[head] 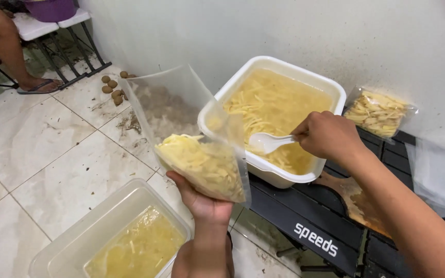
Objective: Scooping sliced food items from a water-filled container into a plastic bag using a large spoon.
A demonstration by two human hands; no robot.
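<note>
Head view, L hand [202, 201] w/ bag [202, 159], R hand [325, 135] w/ spoon [269, 141]

- Clear plastic bag [191, 134], glossy and thin, holds pale, wet-looking potato strips.
- White plastic spoon [266, 141], smooth, slightly shiny.
- White plastic tub [330, 87], smooth rim, cloudy yellowish water inside.
- Translucent plastic container [78, 231] on the floor, frosted-looking walls.
- Floor tiles [37, 149], glossy white ceramic, gritty with dirt.
- Black table [305, 216], matt slatted plastic.
- Wall [336, 31], matt white, faintly speckled.
</note>
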